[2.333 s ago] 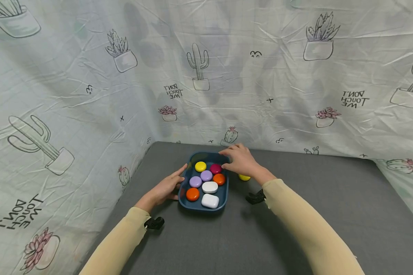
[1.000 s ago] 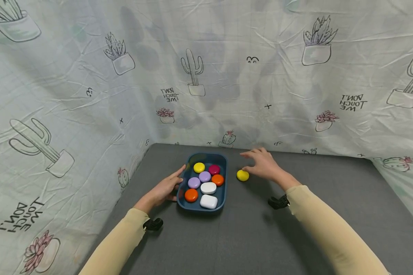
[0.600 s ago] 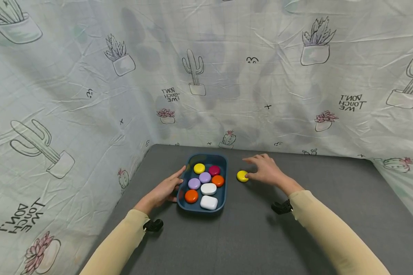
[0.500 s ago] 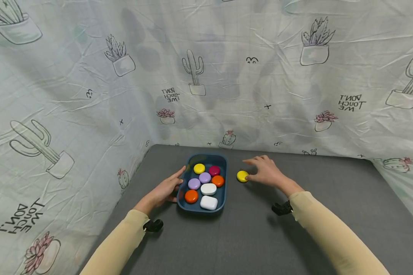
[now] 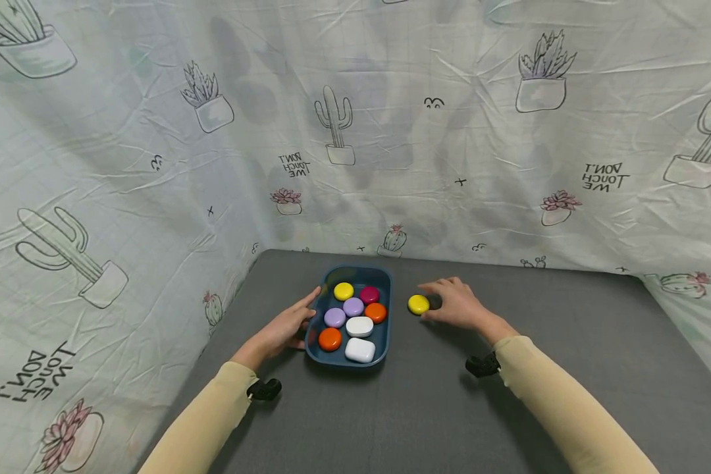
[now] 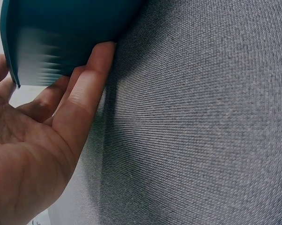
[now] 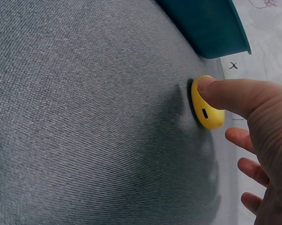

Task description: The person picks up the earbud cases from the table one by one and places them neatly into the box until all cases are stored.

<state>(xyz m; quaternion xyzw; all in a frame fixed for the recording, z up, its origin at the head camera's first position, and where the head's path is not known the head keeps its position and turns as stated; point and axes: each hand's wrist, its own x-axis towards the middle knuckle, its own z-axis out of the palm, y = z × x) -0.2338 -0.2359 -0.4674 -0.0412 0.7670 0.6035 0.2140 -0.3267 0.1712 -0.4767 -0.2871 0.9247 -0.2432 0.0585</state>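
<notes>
A dark blue tray (image 5: 348, 363) holds several glossy rounded pieces, among them a yellow one (image 5: 343, 291), a dark red one (image 5: 369, 294) and a white one (image 5: 360, 350). My left hand (image 5: 280, 331) rests against the tray's left side; in the left wrist view its fairly straight fingers (image 6: 80, 101) lie along the outer wall. Right of the tray, a yellow rounded disc (image 5: 418, 304) lies on the table. My right hand (image 5: 457, 304) is beside it, thumb and forefinger spread apart. The right wrist view shows a dark slot in the disc's side and my thumb overlapping it.
The grey cloth-covered table (image 5: 355, 421) runs back to a white curtain (image 5: 438, 145) printed with cacti, which also hangs along the left side. Each wrist wears a black strap-mounted camera.
My right hand has moved from over the tray's right rim to the yellow disc outside it, settling lower beside the disc. The left hand has stayed at the tray.
</notes>
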